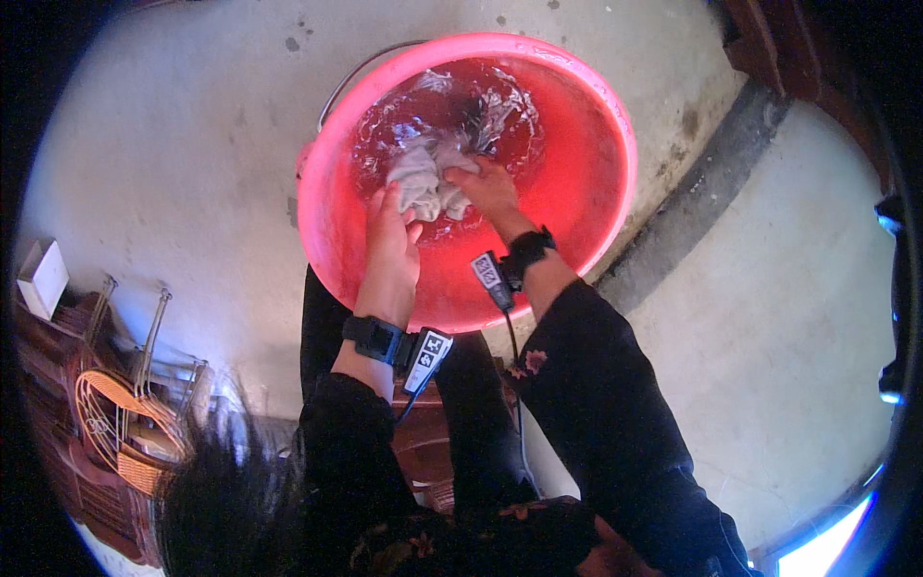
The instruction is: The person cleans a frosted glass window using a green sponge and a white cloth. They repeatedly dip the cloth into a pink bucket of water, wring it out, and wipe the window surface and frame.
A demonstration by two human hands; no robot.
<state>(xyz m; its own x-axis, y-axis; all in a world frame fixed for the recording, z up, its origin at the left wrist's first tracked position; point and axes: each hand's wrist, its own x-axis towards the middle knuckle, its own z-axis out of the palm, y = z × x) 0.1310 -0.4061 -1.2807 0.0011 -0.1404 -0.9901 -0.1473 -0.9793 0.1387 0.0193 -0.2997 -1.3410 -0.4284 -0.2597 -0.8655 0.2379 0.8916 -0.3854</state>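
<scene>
A pale, bunched wet cloth (418, 179) is between my hands, inside a large pink-red plastic bucket (577, 216) with water (505, 108) in it. My left hand (391, 234) grips the cloth's near left side, fingers along its edge. On the cloth's right part rests my right hand (489, 189), fingers curled over it. The cloth's far end dips into the rippling, splashing water. Each wrist wears a black strap with a small cabled device bearing a printed code.
A wire handle (360, 68) lies against the bucket's far left rim. At lower left stand a wicker chair (133, 433) with metal legs and a white box (43, 278). A dark strip (692, 195) crosses the concrete floor (180, 144) on the right.
</scene>
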